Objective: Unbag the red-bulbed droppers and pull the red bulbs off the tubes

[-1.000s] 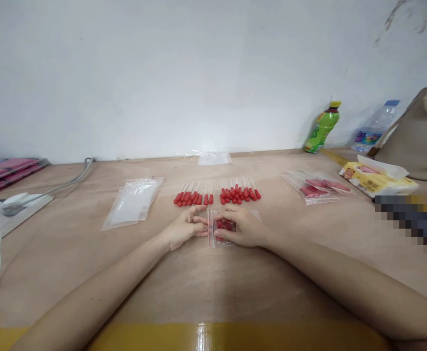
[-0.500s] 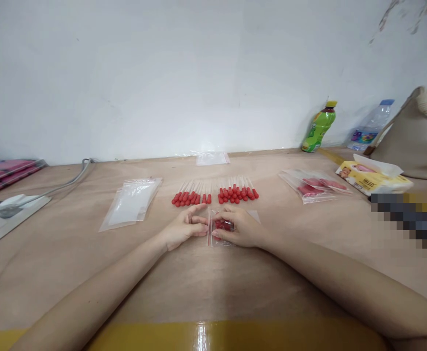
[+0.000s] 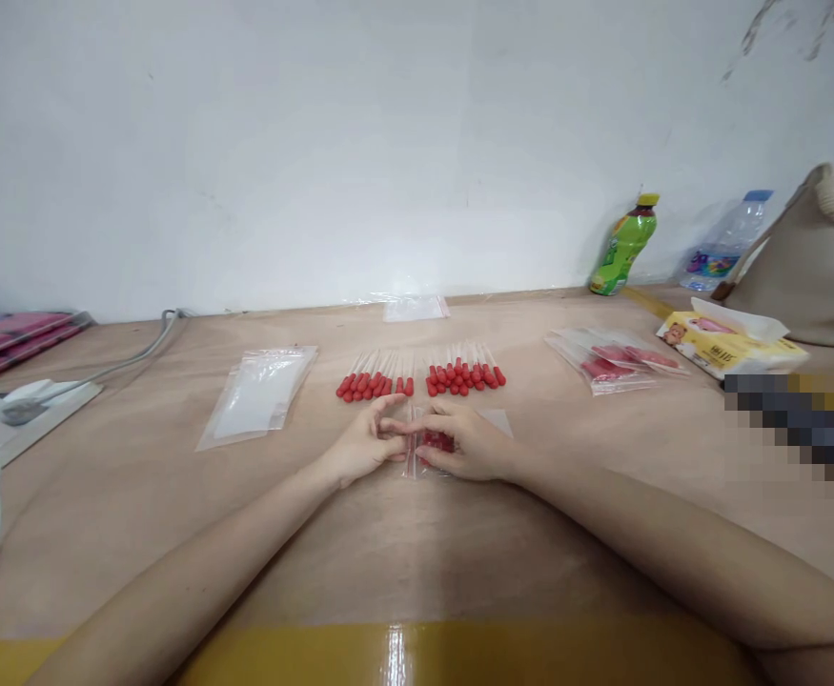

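A clear zip bag with red pieces inside lies flat on the table in the middle, its zip edge on the left. My left hand has its fingers on that zip edge, thumb and fingers closing on it. From the right, my right hand rests over the bag, thumb and fingers around the red contents and partly hiding them. Just beyond my hands lie two groups of clear droppers with red bulbs, one on the left and one on the right, bulbs towards me.
Flat clear bags lie left, another by the wall. Filled bags, a tissue pack, a green bottle, a clear bottle and a beige bag stand or lie right. A power strip is left.
My left hand has shifted slightly right, closer to my right hand. My right hand's fingers have reached left across the bag's zip edge.
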Motion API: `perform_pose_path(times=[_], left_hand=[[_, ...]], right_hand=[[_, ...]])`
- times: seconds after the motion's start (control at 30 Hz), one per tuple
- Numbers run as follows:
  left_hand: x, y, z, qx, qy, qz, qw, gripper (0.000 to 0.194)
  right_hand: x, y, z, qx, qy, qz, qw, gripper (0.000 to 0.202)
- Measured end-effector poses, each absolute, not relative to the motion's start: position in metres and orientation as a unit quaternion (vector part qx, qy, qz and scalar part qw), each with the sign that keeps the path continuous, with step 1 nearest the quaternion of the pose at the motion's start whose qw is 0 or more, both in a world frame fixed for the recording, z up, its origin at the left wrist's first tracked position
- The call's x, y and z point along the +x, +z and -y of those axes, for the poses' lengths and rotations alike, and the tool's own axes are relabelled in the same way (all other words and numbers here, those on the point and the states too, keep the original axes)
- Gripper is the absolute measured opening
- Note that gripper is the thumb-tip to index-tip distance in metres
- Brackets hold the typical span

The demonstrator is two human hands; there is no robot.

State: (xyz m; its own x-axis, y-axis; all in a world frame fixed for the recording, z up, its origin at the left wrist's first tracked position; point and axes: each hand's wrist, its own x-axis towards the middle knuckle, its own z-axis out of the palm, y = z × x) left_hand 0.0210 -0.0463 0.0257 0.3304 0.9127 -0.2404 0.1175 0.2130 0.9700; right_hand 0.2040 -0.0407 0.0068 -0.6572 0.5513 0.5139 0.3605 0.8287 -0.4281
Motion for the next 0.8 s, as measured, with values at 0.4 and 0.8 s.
perform_pose_path(times=[0.4,0.8], left_hand=[[0.023,0.020,0.047,0.588,0.327,-0.449,0.588,0.067],[0.023,0.009,0.047,0.634,0.365,-0.462,0.502,0.047]], right_hand=[[0.198,0.010,0.027,-0.184,-0.139,0.938,0.259,0.026],[0.199,0.020,0.030,-0.153,-0.169,0.948,0.221,0.031]])
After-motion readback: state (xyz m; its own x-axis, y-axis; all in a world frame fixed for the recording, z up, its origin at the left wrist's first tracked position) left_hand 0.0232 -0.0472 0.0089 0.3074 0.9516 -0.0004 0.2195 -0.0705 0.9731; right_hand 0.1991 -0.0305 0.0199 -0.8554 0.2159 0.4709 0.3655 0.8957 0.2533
